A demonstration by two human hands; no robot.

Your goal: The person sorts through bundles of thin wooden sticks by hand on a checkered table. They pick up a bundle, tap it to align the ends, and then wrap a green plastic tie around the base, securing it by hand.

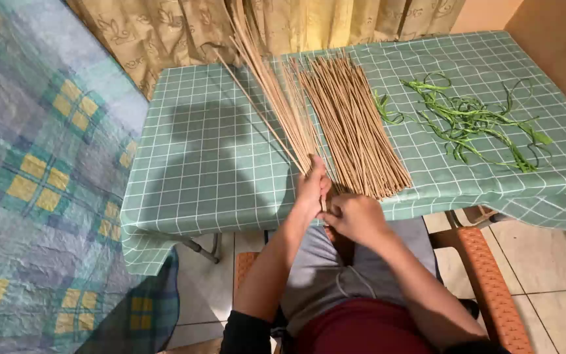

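A home: patterned curtains (283, 23), checked tablecloth (217, 157), quilted bedspread (34, 183), tiled floor (558, 262).

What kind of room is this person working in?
Most likely a room in a home, perhaps a bedroom: a patchwork quilt lies at the left, patterned curtains hang behind, and a small table with a green checked cloth stands on a tiled floor.

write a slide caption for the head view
Left hand grips a bundle of sticks, right hand at its base.
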